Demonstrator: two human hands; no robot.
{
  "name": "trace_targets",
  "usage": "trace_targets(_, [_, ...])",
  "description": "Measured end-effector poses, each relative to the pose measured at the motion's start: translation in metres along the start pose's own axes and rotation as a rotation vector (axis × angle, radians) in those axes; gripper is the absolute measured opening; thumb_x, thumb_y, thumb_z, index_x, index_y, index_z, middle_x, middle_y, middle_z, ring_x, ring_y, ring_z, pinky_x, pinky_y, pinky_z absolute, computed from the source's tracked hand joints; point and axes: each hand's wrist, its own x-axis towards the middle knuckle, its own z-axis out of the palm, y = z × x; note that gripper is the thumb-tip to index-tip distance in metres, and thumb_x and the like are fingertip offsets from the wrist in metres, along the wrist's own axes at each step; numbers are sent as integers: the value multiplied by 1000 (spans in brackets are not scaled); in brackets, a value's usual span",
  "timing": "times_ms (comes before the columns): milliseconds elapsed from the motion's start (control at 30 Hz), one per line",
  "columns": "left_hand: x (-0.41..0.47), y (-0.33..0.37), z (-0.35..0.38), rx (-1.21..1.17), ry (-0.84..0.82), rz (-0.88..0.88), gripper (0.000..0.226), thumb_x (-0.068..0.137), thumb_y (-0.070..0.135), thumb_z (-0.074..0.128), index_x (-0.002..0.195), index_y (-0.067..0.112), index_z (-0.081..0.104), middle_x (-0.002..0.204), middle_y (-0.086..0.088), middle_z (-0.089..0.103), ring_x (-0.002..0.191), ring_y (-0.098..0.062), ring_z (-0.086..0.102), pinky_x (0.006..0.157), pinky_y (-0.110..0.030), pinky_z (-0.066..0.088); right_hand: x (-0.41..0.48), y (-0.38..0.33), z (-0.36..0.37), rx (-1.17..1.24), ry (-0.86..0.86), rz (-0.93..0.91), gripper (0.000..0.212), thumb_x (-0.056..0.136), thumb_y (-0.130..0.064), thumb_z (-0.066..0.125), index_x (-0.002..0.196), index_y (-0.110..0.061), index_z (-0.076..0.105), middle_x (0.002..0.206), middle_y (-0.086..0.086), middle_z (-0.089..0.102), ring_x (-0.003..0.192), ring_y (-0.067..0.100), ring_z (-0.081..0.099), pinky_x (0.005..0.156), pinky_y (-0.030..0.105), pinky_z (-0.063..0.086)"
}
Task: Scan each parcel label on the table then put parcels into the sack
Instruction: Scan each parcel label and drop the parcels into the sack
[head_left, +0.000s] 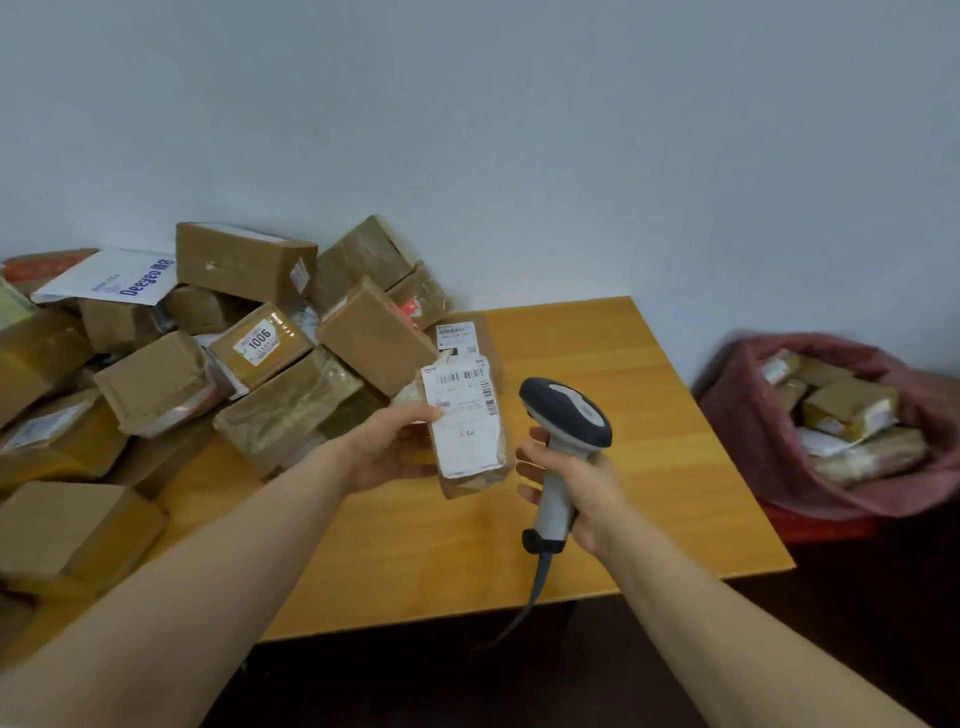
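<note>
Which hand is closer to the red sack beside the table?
Right. The right hand, gripping the scanner, is over the middle of the table, on the side of the sack. The left hand, holding a parcel, sits further left, toward the pile of boxes.

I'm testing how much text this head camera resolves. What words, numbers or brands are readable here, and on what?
"1006": white label on a taped box, centre left.
"Deeyeo": blue print on the white mailer, back left; the characters after it are blurred.
Label on the parcel in the left hand: barcodes and print, too small to read.
Labels inside the sack: too blurred to read.
</note>
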Motion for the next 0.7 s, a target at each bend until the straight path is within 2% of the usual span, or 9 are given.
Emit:
trace_targets(67, [10, -7, 55, 57, -66, 2, 33, 83, 24, 67, 114, 16, 61, 110, -6, 69, 105, -23, 63, 84, -39, 53, -6, -7, -40, 36, 43, -16, 32, 77, -10, 80, 106, -8, 67, 102, 12, 72, 96, 30, 67, 74, 45, 59])
trace_targets(133, [19, -15, 113, 109, -113, 10, 32, 86, 24, 64, 117, 15, 59, 111, -6, 70, 105, -21, 64, 83, -33, 53, -14, -19, -84, 44, 73, -42, 31, 75, -9, 81, 103, -9, 67, 101, 12, 73, 97, 33, 68, 81, 51, 57])
trace_targets(233, [34, -25, 195, 183, -269, -16, 62, 75, 28, 76, 130, 17, 51, 115, -3, 70, 110, -20, 63, 86, -30, 51, -29, -40, -159, 62, 176, -82, 28, 74, 0, 80, 98, -6, 67, 97, 15, 73, 90, 34, 69, 80, 53, 57])
trace_targets(300, [45, -32, 250, 266, -360, -62, 84, 65, 33, 79, 140, 26, 42, 121, 2, 67, 114, -21, 61, 90, -35, 50, -40, -55, -213, 111, 272, -96, 30, 73, 4, 78, 100, 0, 66, 94, 18, 73, 83, 33, 69, 77, 53, 58])
trace_targets(367, [55, -36, 303, 306, -422, -111, 93, 57, 37, 83, 137, 40, 36, 126, 3, 64, 114, -24, 60, 91, -42, 49, -46, -69, -261, 166, 347, -103, 26, 73, 6, 76, 97, 0, 66, 92, 19, 72, 82, 34, 68, 80, 55, 57])
trace_targets(433, [65, -36, 352, 304, -470, -131, 85, 59, 32, 82, 129, 44, 35, 124, -1, 65, 110, -25, 63, 91, -43, 51, -49, -80, -301, 229, 394, -113, 20, 75, 6, 74, 90, -4, 65, 87, 19, 72, 79, 34, 68, 82, 55, 55])
trace_targets(533, [85, -33, 413, 392, -496, -133, 84, 58, 35, 86, 132, 34, 46, 119, -4, 67, 106, -25, 65, 90, -42, 53, -48, -91, -351, 307, 449, -126, 19, 77, 3, 74, 91, -6, 64, 81, 13, 72, 72, 26, 68, 78, 48, 56])
trace_targets(567, [93, -33, 431, 427, -482, -126, 83, 60, 38, 87, 133, 31, 48, 119, -3, 67, 108, -25, 64, 92, -43, 53, -46, -93, -367, 324, 471, -124, 20, 78, 1, 75, 93, -7, 64, 82, 12, 72, 73, 26, 68, 73, 44, 57])
trace_targets(700, [139, -34, 495, 461, -377, -105, 54, 80, 37, 74, 126, 23, 51, 112, -3, 66, 107, -22, 62, 98, -45, 49, -28, -98, -427, 385, 563, -87, 20, 80, -1, 74, 97, -6, 65, 87, 13, 73, 78, 24, 70, 64, 37, 55])
